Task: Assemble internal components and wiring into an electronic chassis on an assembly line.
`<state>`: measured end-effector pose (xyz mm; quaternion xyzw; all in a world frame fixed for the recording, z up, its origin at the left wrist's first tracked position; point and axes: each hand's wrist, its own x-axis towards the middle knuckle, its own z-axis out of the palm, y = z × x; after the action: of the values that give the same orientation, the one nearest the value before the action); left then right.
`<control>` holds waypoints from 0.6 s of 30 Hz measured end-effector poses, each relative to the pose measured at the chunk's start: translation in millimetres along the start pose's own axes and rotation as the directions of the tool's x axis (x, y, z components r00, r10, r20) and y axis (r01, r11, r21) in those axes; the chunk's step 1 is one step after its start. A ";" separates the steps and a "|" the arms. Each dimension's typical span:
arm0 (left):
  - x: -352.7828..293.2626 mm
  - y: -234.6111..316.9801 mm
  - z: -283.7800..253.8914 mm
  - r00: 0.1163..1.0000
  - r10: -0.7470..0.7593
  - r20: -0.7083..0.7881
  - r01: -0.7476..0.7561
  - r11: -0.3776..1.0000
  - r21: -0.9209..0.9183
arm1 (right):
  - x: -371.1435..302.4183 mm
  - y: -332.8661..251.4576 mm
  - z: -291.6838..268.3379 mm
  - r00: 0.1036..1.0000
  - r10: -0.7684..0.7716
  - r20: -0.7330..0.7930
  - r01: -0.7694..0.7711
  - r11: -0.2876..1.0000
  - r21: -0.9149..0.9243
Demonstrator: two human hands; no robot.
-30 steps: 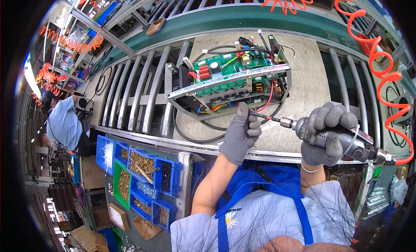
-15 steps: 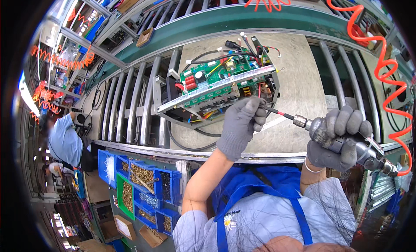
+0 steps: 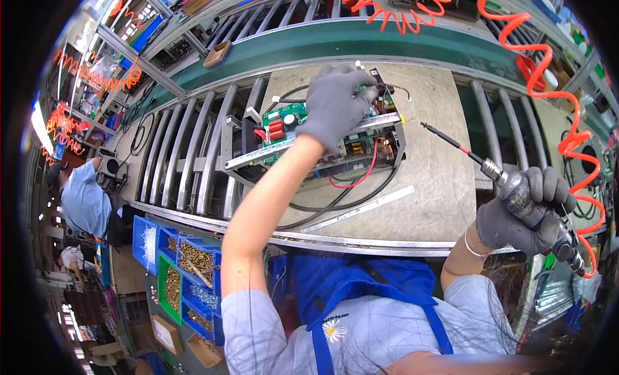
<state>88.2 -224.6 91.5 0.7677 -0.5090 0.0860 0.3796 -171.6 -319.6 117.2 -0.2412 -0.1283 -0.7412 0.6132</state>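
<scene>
Under the left hand [image 3: 335, 107], whose grip I cannot tell, sits the circuit-board unit [image 3: 354, 148]; the right hand [image 3: 512, 225] clasps a driver [image 3: 513, 189]

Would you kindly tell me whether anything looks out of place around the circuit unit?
Nothing looks plainly damaged or spilled there. The circuit unit sits askew to the edges of the pale board, and a red wire hangs loosely out of its front, which looks untidy. The left hand hides part of it.
</scene>
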 end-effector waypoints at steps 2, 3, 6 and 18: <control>11.9 -11.1 2.1 0.997 0.031 0.071 -0.051 0.949 0.311 | 5.9 -2.1 -6.7 0.993 0.028 0.117 -0.038 0.996 0.086; 16.0 -12.0 5.5 0.977 -0.040 0.208 -0.034 0.940 0.339 | 3.2 -2.9 -4.6 0.986 0.075 0.149 -0.085 0.995 0.058; 21.5 -19.8 16.0 0.944 -0.089 0.319 -0.027 0.939 0.343 | 1.9 -0.7 -12.0 0.982 0.065 0.176 -0.061 0.998 -0.031; 22.9 -37.5 12.6 0.972 0.056 0.228 -0.048 0.998 -0.044 | 23.9 30.9 14.7 0.882 0.233 0.410 -0.136 0.958 -0.254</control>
<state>127.4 -242.2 76.0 0.7516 -0.5708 -0.0027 0.3306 -141.8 -339.4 138.8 -0.4773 -0.1565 -0.6158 0.6070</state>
